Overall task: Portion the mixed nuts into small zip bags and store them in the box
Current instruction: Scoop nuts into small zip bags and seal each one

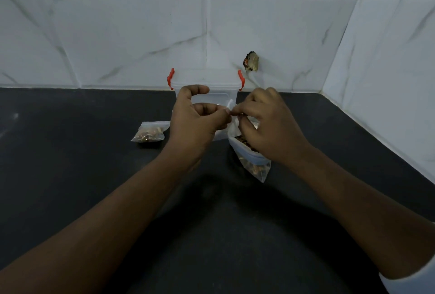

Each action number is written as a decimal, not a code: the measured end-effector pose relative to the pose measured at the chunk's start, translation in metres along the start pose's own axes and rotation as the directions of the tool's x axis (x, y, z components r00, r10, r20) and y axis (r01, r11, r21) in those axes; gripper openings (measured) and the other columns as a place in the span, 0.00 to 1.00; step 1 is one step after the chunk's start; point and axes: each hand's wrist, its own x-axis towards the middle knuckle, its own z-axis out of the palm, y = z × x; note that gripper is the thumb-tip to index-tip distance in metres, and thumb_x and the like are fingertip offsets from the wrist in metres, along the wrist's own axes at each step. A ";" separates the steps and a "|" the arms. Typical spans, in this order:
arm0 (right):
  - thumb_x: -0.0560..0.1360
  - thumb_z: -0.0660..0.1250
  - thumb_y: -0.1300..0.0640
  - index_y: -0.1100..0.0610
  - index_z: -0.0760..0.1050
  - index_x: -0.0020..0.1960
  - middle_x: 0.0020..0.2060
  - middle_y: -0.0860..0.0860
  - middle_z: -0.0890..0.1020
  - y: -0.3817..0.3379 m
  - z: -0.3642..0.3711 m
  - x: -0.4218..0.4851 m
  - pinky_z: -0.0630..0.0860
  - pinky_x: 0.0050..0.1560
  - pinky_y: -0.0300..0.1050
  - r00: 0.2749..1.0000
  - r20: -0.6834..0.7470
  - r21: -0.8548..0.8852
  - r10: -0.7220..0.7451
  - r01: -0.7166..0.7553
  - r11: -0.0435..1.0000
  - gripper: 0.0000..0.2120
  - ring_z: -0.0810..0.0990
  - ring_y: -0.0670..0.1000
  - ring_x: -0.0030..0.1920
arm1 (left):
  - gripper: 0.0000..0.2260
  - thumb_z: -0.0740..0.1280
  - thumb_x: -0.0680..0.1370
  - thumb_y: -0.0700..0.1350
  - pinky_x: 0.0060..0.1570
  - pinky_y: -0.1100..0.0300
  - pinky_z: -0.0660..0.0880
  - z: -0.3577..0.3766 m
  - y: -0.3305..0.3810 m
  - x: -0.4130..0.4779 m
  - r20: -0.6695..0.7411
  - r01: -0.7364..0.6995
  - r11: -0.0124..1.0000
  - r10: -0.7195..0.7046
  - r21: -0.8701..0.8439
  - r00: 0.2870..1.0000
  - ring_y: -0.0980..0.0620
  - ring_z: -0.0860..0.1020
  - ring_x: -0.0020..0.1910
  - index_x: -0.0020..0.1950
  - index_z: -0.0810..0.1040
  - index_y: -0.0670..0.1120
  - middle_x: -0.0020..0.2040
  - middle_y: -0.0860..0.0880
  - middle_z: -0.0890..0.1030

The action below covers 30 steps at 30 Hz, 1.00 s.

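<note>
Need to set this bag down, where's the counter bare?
Bare counter left of the filled bag, and right of the nut bag toward the side wall. Crowded centre: left hand and right hand pinch a small bag before the box.

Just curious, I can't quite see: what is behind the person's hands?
A clear plastic box with red clips stands by the wall. The left hand and right hand, pinching a small bag, cover its lower part, so its contents cannot be seen.

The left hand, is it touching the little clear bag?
Touching. The head view shows the left hand pinching the top edge of the little clear bag.
</note>
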 end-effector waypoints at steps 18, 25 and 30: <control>0.79 0.70 0.61 0.53 0.86 0.57 0.43 0.45 0.88 -0.003 -0.012 0.003 0.76 0.42 0.29 0.934 0.205 0.266 0.292 -0.340 0.902 0.10 0.84 0.39 0.41 | 0.22 0.73 0.76 0.33 0.51 0.50 0.84 0.001 0.001 0.000 0.057 -0.054 0.997 0.051 0.052 0.997 0.45 0.86 0.45 0.65 0.71 0.46 0.44 0.42 0.86; 0.77 0.73 0.66 0.53 0.84 0.58 0.45 0.48 0.88 -0.001 -0.010 0.003 0.83 0.52 0.42 0.906 0.276 0.536 0.321 -0.422 0.731 0.13 0.87 0.44 0.47 | 0.18 0.73 0.76 0.33 0.51 0.42 0.83 0.002 -0.001 0.000 0.064 -0.081 0.996 0.079 0.040 0.995 0.40 0.85 0.47 0.63 0.74 0.45 0.47 0.39 0.85; 0.77 0.73 0.60 0.53 0.83 0.62 0.40 0.45 0.87 0.000 -0.009 0.002 0.77 0.43 0.32 0.934 0.192 0.334 0.300 -0.349 0.875 0.14 0.85 0.39 0.40 | 0.12 0.69 0.80 0.35 0.45 0.55 0.83 -0.006 0.002 0.007 0.045 -0.080 0.997 0.079 0.018 0.996 0.48 0.85 0.44 0.62 0.76 0.43 0.49 0.40 0.83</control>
